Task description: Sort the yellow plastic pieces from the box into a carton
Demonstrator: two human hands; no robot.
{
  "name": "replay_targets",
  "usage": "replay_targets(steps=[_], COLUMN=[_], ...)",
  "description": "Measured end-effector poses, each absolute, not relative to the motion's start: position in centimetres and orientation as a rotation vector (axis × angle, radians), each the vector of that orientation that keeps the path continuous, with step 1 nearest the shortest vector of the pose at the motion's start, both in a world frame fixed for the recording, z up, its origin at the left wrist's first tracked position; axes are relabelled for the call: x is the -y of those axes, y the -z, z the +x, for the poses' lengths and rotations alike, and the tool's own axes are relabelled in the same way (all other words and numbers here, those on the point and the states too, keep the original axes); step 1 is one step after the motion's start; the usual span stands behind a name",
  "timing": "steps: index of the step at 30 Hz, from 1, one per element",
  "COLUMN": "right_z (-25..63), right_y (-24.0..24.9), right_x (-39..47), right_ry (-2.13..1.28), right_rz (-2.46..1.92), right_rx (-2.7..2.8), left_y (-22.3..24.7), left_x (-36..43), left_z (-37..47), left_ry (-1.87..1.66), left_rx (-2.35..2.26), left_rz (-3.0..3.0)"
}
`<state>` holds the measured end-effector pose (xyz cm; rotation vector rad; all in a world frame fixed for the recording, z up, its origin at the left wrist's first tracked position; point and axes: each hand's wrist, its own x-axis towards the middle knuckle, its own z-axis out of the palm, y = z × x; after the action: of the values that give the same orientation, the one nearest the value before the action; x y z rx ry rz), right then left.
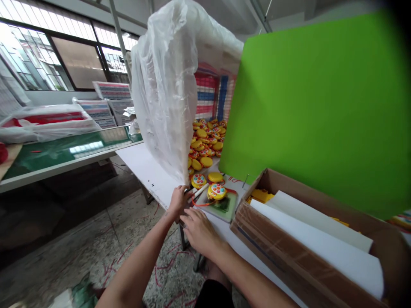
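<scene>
My left hand (180,200) is at the table's near edge, by the lower corner of the plastic-draped crate. Its fingers are closed around something small and dark that I cannot make out. A pale stick (201,191) lies just past those fingertips. Just below, my right hand (199,230) has its fingers loosely apart, with nothing visible in them. Beyond the hands, a round yellow toy with coloured buttons (217,191) rests on a greenish tray (231,204), an orange cord (203,205) trailing from it. Two more yellow toys, one button-side up (198,180), one plain-side up (215,176), sit behind.
A plastic-covered crate (167,85) on its side holds a heap of yellow toys (205,143). To the right, a cardboard box (272,239) contains white sheets and yellow pieces. Behind it rises a large green panel (314,111). A green-topped table (61,156) stands left.
</scene>
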<state>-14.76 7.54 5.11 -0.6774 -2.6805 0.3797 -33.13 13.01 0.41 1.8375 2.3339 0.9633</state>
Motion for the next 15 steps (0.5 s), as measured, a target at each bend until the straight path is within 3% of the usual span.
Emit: replay_targets(steps=[9, 15], right_z=[-8.9, -1.9], right_y=[-3.6, -10.4], right_x=[-5.8, -0.9], right_ry=[-0.529, -0.649], right_rz=[-0.958, -0.661], right_rx=[2.533, 2.633], left_y=[-3.2, -7.0], left_x=[-11.7, -11.3], left_z=[-26.9, -23.8], left_ry=[-0.91, -1.207], left_rx=[-1.907, -1.724], left_rz=[2.222, 2.177])
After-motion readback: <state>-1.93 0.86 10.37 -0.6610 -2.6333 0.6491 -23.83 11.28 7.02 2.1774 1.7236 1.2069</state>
